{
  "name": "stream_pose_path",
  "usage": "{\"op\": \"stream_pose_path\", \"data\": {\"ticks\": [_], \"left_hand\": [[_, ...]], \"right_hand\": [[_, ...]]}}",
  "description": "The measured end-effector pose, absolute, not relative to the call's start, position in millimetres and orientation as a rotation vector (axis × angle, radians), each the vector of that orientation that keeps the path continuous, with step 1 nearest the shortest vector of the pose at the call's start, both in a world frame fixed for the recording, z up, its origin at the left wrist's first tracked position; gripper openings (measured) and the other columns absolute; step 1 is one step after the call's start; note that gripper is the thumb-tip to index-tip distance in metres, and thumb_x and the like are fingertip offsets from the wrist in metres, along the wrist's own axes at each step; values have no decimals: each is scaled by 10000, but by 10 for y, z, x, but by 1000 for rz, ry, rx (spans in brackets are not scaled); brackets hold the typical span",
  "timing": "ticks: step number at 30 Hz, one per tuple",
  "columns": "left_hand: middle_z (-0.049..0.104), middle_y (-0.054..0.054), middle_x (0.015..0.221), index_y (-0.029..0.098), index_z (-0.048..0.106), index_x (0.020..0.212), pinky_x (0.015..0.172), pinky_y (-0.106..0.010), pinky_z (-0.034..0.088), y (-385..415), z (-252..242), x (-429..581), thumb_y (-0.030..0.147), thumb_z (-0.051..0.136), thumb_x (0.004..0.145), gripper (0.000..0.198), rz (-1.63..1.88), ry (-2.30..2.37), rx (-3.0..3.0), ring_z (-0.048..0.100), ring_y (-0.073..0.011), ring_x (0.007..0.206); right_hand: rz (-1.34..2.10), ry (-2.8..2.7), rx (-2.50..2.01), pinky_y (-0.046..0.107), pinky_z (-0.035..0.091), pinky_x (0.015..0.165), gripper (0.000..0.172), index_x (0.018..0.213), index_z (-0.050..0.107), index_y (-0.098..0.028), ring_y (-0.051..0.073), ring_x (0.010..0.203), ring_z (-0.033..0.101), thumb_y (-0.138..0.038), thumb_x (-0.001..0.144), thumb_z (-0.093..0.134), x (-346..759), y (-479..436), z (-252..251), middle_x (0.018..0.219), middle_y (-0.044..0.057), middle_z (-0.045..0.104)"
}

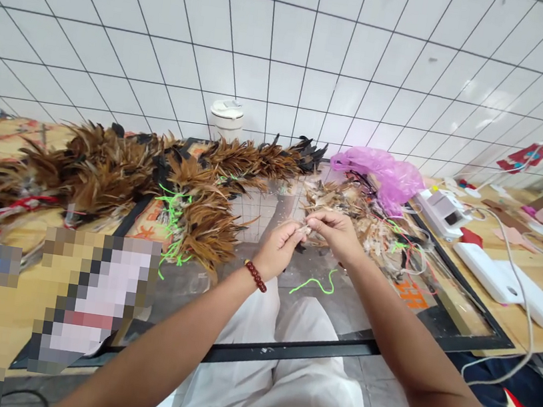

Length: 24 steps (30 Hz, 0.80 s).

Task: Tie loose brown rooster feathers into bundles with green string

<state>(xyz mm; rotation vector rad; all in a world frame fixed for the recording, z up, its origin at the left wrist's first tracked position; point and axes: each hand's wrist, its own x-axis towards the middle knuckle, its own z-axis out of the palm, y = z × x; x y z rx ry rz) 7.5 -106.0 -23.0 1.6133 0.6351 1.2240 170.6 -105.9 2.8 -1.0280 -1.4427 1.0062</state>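
Observation:
My left hand [279,248] and my right hand [335,236] meet above a framed glass pane, fingertips pinched together. Between them is something small and pale that I cannot make out. Just beyond and to the right lies a loose heap of pale brown feathers [365,220]. Left of my hands, a bundle of brown feathers [207,231] is tied with bright green string [175,210]. A loose piece of green string [315,282] lies curled on the glass below my right hand. A beaded bracelet [255,275] circles my left wrist.
More brown feather bundles [99,169] cover the left and back. A white lidded cup [226,118] stands by the tiled wall. A pink plastic bag [381,172] lies behind the feather heap. On the right are white power strips [489,271] with a cable [520,265]. The pane's black frame [291,350] borders my lap.

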Motion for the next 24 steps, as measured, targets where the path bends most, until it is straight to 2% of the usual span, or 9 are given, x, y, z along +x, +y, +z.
{"op": "stream_pose_path", "data": {"ticks": [4,9,11,16,20,24], "left_hand": [[605,-45,777,186,656,705,787,-268,397,-1071,-243,71,306,547,877,236,1184,637,1683,529,-172,782],[622,-48,788,184,657,706,792,-275,414,-1057,-238,65,364,564,867,259,1180,656,1598,543,-179,795],[636,-53,805,182,663,717,809,-286,422,-1049,-235,64,390,567,863,271,1156,646,1574,553,-186,815],[639,-43,732,165,643,675,757,-265,437,-1050,-263,80,436,612,827,312,1080,647,1437,564,-159,750],[630,-11,681,162,614,690,674,-247,453,-1011,-276,89,449,694,753,304,1142,665,1059,571,-126,662],[693,-45,870,151,581,666,771,-286,501,-918,-228,56,418,744,702,315,1335,693,783,631,-129,764]], "right_hand": [[1182,-1349,-1011,256,486,642,239,760,741,-196,116,636,591,-414,674,787,1736,-1037,8,697,-1,680],[1584,-1182,-944,217,490,584,406,999,736,-217,81,568,576,-362,631,830,1794,-1045,10,713,-10,686],[1635,-1179,-915,201,486,579,377,972,741,-194,71,564,571,-359,644,824,1800,-1046,1,711,1,691],[1552,-1183,-992,191,432,515,278,728,708,-166,69,523,523,-382,608,837,1774,-1027,-19,606,-13,639],[1196,-1186,-1042,204,401,545,304,676,668,-166,68,545,479,-423,609,817,1810,-986,22,599,-37,588],[971,-1283,-1129,237,416,588,270,694,676,-179,94,580,496,-428,662,773,1823,-997,74,626,-28,599]]}}
